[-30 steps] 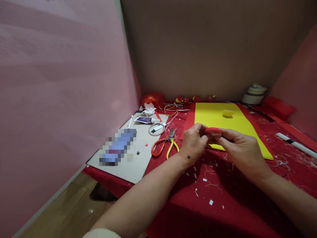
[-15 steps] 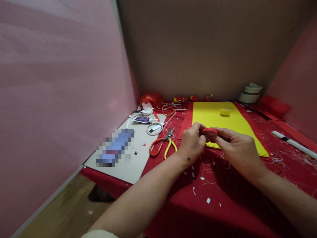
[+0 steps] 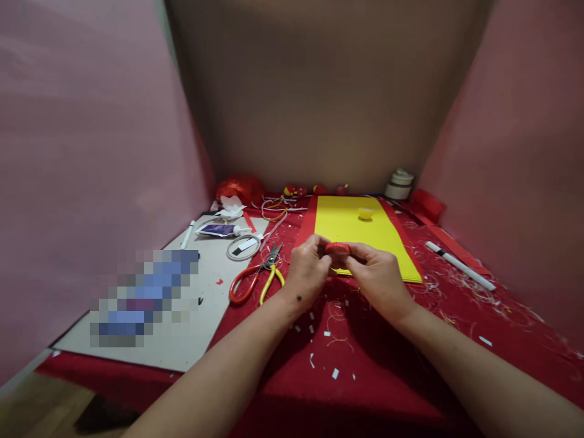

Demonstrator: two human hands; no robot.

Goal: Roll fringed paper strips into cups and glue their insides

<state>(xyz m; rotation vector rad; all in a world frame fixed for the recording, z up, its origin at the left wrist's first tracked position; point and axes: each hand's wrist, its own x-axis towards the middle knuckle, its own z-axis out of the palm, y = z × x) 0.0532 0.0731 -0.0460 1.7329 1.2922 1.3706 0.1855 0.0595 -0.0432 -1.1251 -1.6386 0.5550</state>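
Between my two hands is a small round red coil point(image 3: 337, 250) with a ridged edge, like rolled corrugated paper. My left hand point(image 3: 311, 267) pinches its left side with thumb and fingers. On its right side, the thumb and fingers of my right hand point(image 3: 376, 277) grip it too. Both hands hold it just over the near edge of the yellow sheets point(image 3: 347, 225), which lie on red sheets point(image 3: 306, 228). A small yellow cup-shaped piece point(image 3: 365, 213) rests on the yellow sheets. Scissors point(image 3: 272, 258) with one red and one yellow handle lie left of my left hand, blades partly apart.
A grey board point(image 3: 207, 310) at left carries a purple tube point(image 3: 219, 230), a ring-shaped coil point(image 3: 229, 249), a white pen point(image 3: 187, 234) and a blurred-out blue item point(image 3: 150, 292). At right lies a white marker point(image 3: 460, 266). Paper scraps and threads litter the red cloth point(image 3: 292, 389).
My view has turned right, so the table things sit further left in it. Both hands still hold the red coil, its flat face now less visible.
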